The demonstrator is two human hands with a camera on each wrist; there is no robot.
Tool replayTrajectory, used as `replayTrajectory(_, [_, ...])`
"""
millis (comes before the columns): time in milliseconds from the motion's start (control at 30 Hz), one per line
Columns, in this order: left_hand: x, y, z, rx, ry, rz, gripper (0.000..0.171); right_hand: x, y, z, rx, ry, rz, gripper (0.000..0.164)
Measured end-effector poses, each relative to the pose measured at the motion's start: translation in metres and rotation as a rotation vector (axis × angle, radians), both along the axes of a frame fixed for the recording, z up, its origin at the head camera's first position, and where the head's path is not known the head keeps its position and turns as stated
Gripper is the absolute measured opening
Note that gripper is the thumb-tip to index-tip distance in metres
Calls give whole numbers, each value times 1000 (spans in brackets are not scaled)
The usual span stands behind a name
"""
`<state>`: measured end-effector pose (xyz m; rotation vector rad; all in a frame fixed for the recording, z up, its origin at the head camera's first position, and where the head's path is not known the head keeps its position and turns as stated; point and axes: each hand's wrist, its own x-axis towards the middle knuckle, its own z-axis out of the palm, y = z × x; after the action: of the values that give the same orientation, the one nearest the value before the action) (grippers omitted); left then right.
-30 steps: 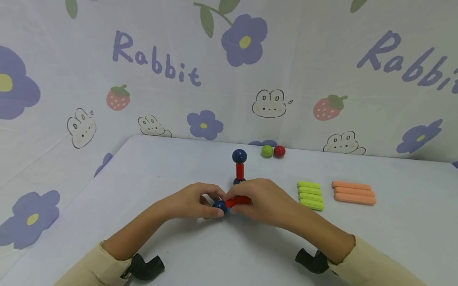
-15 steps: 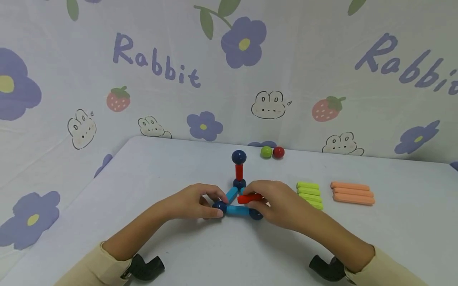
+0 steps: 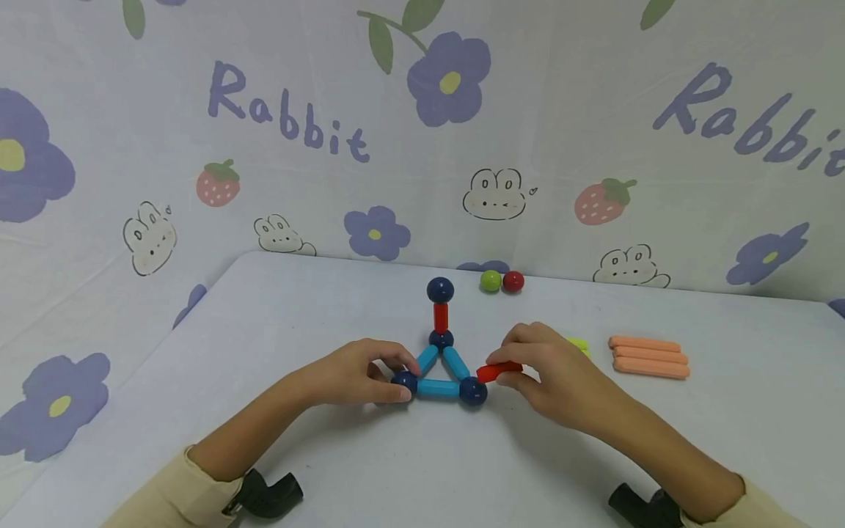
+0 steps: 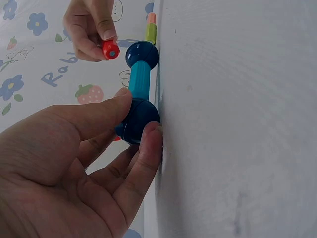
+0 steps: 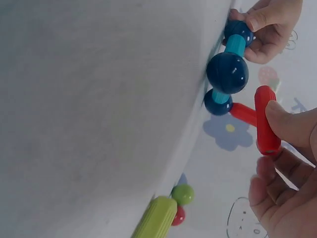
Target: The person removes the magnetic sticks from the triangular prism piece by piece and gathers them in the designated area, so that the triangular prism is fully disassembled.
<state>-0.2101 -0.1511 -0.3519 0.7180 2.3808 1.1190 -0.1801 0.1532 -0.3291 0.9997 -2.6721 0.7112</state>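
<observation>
On the table lies a triangle of light blue rods (image 3: 439, 389) joined by dark blue balls at its corners. My left hand (image 3: 359, 372) pinches the left corner ball (image 4: 141, 121) between thumb and fingers. From the back corner ball (image 3: 441, 339) a red rod (image 3: 441, 317) stands upright, topped by another dark blue ball (image 3: 440, 290). My right hand (image 3: 551, 374) pinches a loose red rod (image 5: 266, 119) between thumb and fingers. This rod is held just above and to the right of the right corner ball (image 3: 473, 391); in the left wrist view a gap shows between them.
A green ball (image 3: 491, 281) and a red ball (image 3: 513, 281) sit side by side at the table's back edge. To the right are several yellow-green rods (image 3: 579, 343), partly hidden by my right hand, and a row of orange rods (image 3: 650, 357). A patterned cloth hangs behind.
My right hand has carried the red rod from near the left corner ball rightward to beside the right corner ball, uncovering the triangle. My left hand has stayed on its ball.
</observation>
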Motion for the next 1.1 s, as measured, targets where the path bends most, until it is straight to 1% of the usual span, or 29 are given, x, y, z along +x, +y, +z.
replayTrajectory(267, [1, -1, -1, 2, 3, -4, 25, 5, 19, -2, -36, 0, -57, 26])
replayTrajectory(367, [1, -1, 0, 4, 2, -2, 25, 5, 24, -2, -32, -3, -78, 26])
replayTrajectory(567, [2, 0, 1, 5, -3, 3, 24, 6, 33, -3, -22, -10, -87, 25])
replayTrajectory(767, [2, 1, 1, 1, 7, 0, 24, 7, 45, -5, 4, -22, -101, 23])
replayTrajectory(900, [2, 1, 1, 1, 8, -2, 24, 8, 55, -6, 35, -9, -111, 23])
replayTrajectory(1100, [1, 1, 1, -6, 7, 3, 25, 10, 66, -8, 99, 17, -102, 24])
